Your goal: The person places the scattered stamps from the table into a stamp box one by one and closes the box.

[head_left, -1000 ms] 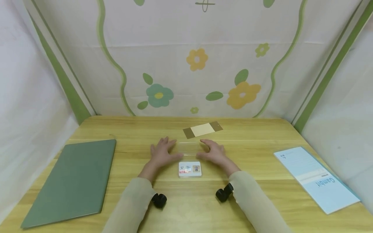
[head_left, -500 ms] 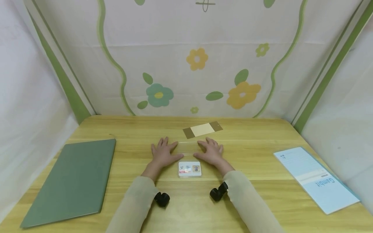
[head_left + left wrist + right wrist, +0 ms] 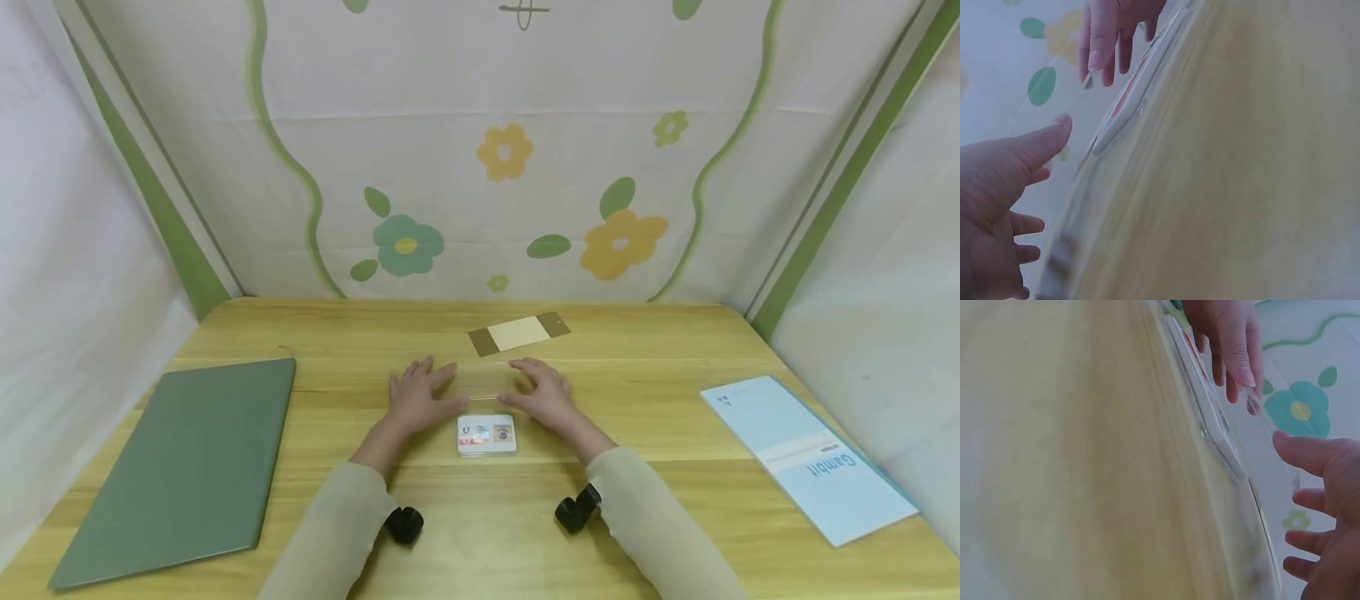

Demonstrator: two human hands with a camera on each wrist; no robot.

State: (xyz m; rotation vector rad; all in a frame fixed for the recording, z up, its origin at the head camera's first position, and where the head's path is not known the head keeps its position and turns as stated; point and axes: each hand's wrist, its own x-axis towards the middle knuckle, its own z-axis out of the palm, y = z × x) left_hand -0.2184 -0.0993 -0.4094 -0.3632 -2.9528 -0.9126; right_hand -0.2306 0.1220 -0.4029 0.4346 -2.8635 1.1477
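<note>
A clear plastic lid [image 3: 483, 382] spans the gap between both hands in the head view. My left hand [image 3: 416, 400] pinches its left end with thumb and index finger at the front and back edges. On the opposite end, my right hand [image 3: 546, 396] grips it the same way. Just in front of the lid, a flat white printed card [image 3: 487, 435] sits in a clear case on the table. From the side, the left wrist view shows the cased card [image 3: 1138, 94] below the thumbs. The lid's outline is faint in both wrist views.
Behind the hands lies a brown and cream paper strip [image 3: 520, 334]. A dark green folder [image 3: 180, 467] takes up the table's left side. At the right edge is a light blue "Gambit" booklet [image 3: 810, 458]. A flowered curtain [image 3: 480, 167] hangs behind the wooden table [image 3: 487, 533].
The right hand has come in from the right, and its fingers now touch the lid. The lid looks slightly larger, as if raised a little. The cased card stays in place.
</note>
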